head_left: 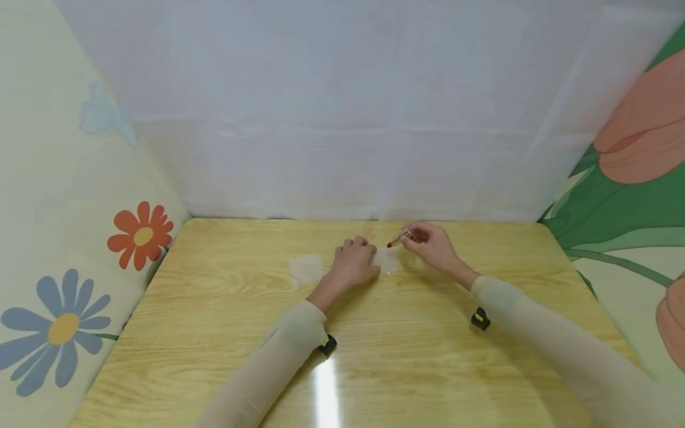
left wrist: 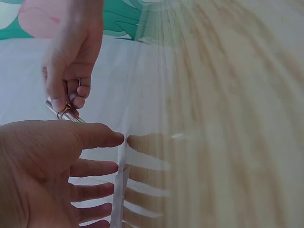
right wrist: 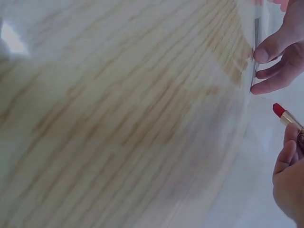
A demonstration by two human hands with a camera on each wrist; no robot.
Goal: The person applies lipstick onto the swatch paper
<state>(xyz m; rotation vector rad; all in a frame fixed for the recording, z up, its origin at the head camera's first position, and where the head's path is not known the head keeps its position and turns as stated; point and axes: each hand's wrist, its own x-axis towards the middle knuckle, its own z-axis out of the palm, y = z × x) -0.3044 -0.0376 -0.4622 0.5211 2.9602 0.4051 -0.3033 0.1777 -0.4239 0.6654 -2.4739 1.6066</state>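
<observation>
The paper (head_left: 387, 261), a pale square, lies on the table (head_left: 214, 333), its left edge under or right against the left hand (head_left: 353, 261). That hand's fingers (left wrist: 92, 192) are straight and spread, tips down at the paper's left side, with the thumb stretched towards its near edge; how firmly they press, I cannot tell.

The lipstick (right wrist: 287, 117) is in the right hand (head_left: 432, 246), to the right of the paper and towards its far side. The right thumb and fingers pinch the gold case close together, so the case lies between their tips and the red end (right wrist: 278, 110) sticks out past them, pointing left and down. In the head view that end shows at the paper's far right corner; from the right wrist it looks raised off the surface and just beside the left fingertips, apart from them.

A second paper (head_left: 305, 269) lies left of the paper, on the other side of the left hand. Nearer the person than the paper, a dark camera hangs under each pale sleeve (head_left: 289, 339). Beyond the paper, past the table's far edge, hangs a white sheet (head_left: 342, 119).
</observation>
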